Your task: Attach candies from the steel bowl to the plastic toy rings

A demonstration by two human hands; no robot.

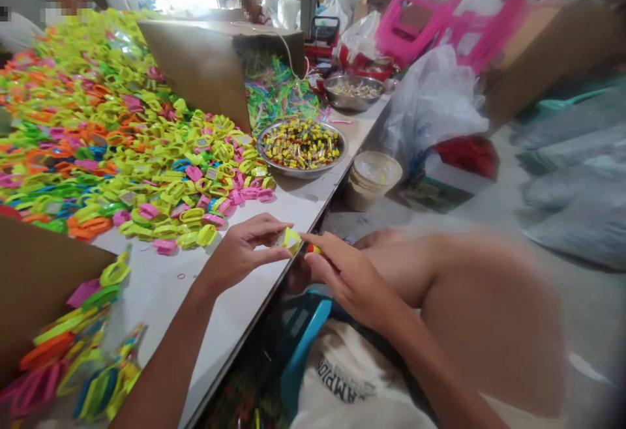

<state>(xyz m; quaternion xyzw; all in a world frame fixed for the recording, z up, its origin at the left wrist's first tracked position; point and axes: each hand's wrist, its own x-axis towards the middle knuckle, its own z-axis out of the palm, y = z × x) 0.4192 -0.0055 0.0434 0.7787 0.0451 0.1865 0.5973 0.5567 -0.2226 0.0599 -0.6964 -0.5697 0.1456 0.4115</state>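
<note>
Over the front edge of the white table (161, 292), my left hand (244, 243) pinches a small yellow plastic piece (290, 240) with a pale part on it. Close to its right, my right hand (342, 272) is closed on a small red and yellow piece (313, 249), mostly covered by the fingers. The two pieces are near each other; I cannot tell whether they touch. A metal bowl (337, 163) of small yellow, red and dark pieces stands beyond my hands. To the left spreads a big heap of yellow, pink, orange and green plastic pieces (166, 188).
Behind the bowl stand a cardboard box (205, 70) with colourful strips and a second metal bowl (337, 102). A tub (374, 178) sits beside the table edge. Cardboard (49, 285) and bundled pieces (92, 344) lie near left. Pink stools (420, 21) and people are farther back.
</note>
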